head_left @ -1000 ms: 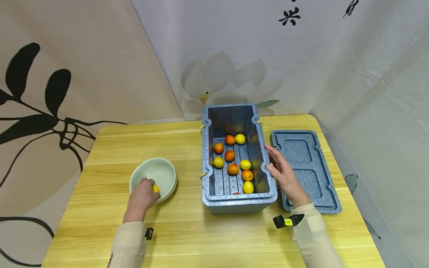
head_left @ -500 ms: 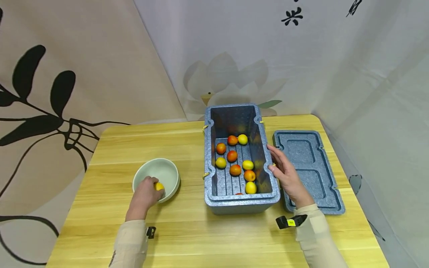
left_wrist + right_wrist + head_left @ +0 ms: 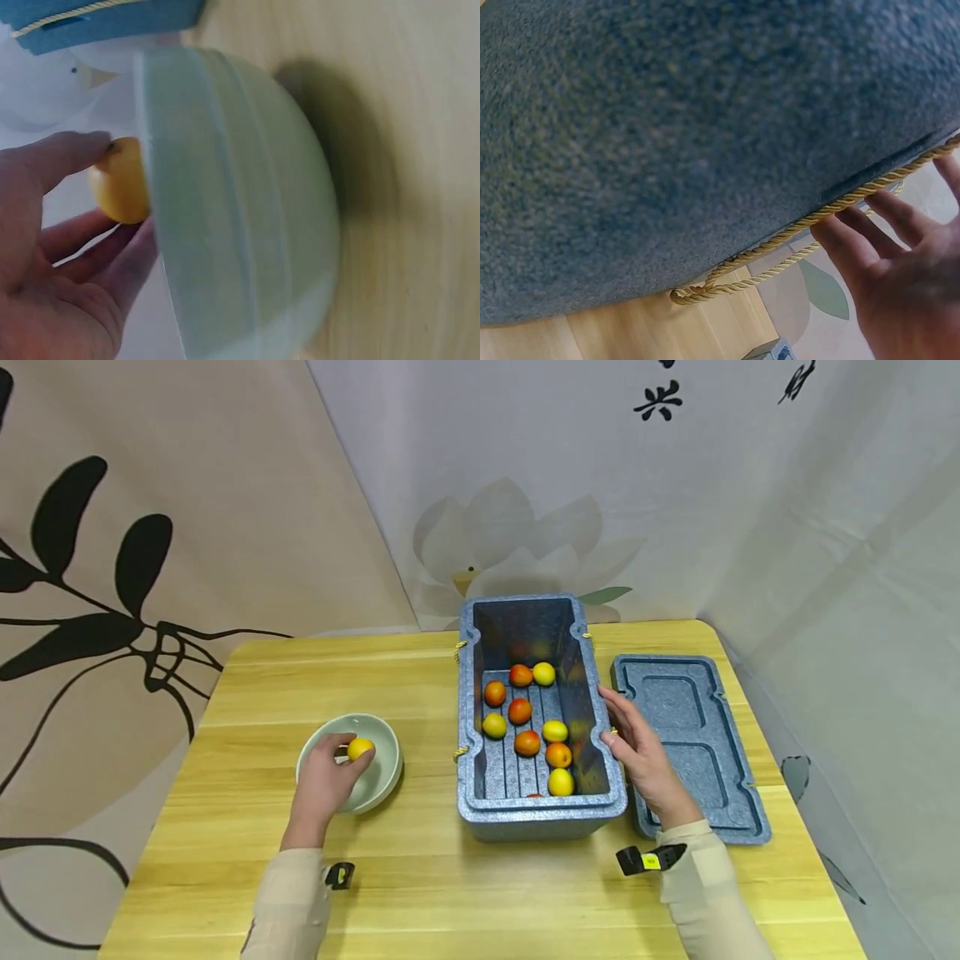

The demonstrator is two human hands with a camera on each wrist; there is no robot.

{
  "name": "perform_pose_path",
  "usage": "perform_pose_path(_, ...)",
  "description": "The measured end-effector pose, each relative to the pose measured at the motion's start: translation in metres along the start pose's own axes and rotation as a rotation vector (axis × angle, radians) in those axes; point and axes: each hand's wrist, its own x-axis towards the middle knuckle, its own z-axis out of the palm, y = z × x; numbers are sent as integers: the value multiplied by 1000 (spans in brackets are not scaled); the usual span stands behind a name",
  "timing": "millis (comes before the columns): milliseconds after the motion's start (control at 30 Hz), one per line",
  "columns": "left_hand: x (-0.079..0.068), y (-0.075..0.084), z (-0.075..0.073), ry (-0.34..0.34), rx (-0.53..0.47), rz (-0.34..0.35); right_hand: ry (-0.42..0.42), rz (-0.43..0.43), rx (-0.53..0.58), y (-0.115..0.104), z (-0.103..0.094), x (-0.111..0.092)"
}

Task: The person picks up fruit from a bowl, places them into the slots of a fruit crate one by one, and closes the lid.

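A small round yellow fruit (image 3: 360,749) is pinched between the thumb and fingers of my left hand (image 3: 327,783). The hand is at the pale green bowl (image 3: 388,766), and the left wrist view has the fruit (image 3: 122,187) at the bowl's rim. My right hand (image 3: 651,767) rests against the right side of a speckled grey-blue foam box (image 3: 536,828). In the right wrist view its extended fingers touch the box wall by a twisted gold rope (image 3: 840,204). Several yellow and orange-red fruits, such as one orange-red fruit (image 3: 527,743), lie on the box's ribbed floor.
The box's lid (image 3: 693,710) lies flat on the wooden table (image 3: 442,893), right of the box. Printed cloth (image 3: 360,452) hangs behind the table. A strip of table separates bowl and box.
The left hand has risen with the yellow fruit from deeper in the bowl, so more of the fruit shows. The right hand stays at the box's side. The head view has shifted slightly.
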Motion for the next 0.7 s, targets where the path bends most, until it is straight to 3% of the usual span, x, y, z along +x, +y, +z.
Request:
perform_pose_path(167, 4, 12, -2, 76, -108, -11, -1, 12, -1, -1, 0, 1)
perform_pose_path(400, 11, 27, -4, 80, -283, -22, 6, 22, -1, -2, 0, 0)
perform_pose_path(600, 16, 43, 2, 60, -589, 136, -7, 19, 0, -2, 0, -1)
perform_pose_path(700, 19, 53, 5, 71, -655, 218, -7, 20, 11, -2, 1, -1)
